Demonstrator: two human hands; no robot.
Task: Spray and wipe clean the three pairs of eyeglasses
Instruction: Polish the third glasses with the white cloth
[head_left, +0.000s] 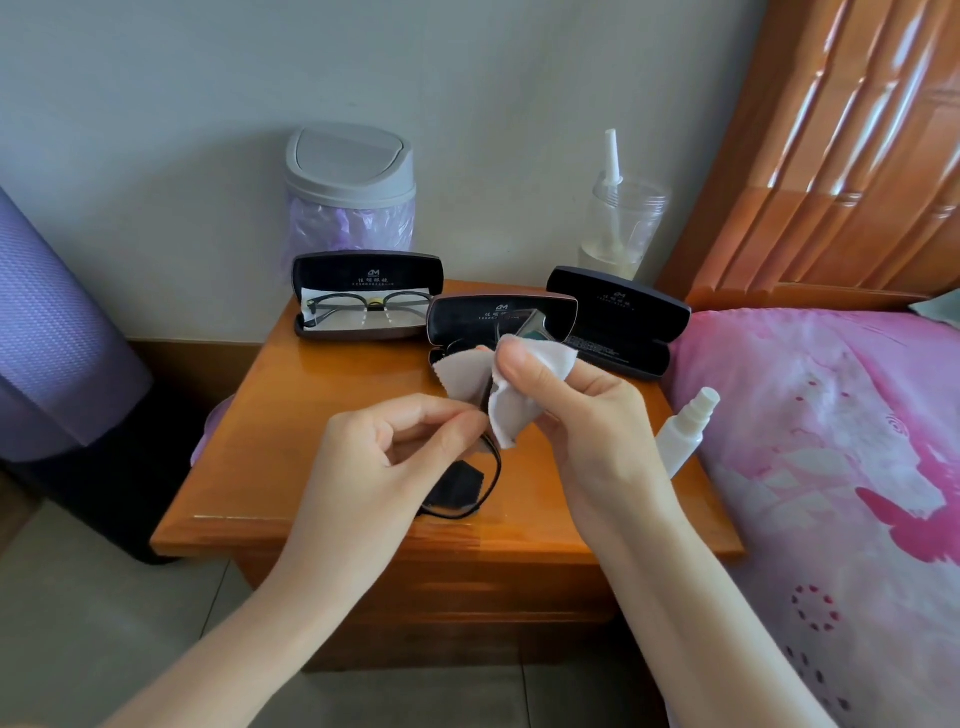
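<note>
Room: grey wall behind an orange wooden bedside table (311, 415); a bed with a pink patterned sheet (831, 441) touches its right side, under an orange wooden headboard (831, 156).
Left hand: the left hand (384, 457) is over the middle of the table, thumb and forefinger pressed together, pinching the frame of the thin black-rimmed eyeglasses (500, 470).
Right hand: the right hand (587, 415) pinches a pale grey wiping cloth (511, 410) folded around the upper lens, thumb on top.
Held glasses: above the table between both hands; the lower rim hangs free near the front edge.
Second pair: black-framed eyeglasses (363, 309) lie on white cloth inside the open dark case at back left (366, 270).
Other cases: an open brown-edged case (467, 317) sits just behind the hands; an open black case (623, 322) sits at back right.
Spray: a white plastic spray bottle (680, 441) lies at the table's right edge, beside the right wrist.
Background: a grey swing-lid bin with a purple liner (350, 171) and a clear plastic jar (621, 228) stand against the wall; a purple rolled mat (47, 338) is on the left.
</note>
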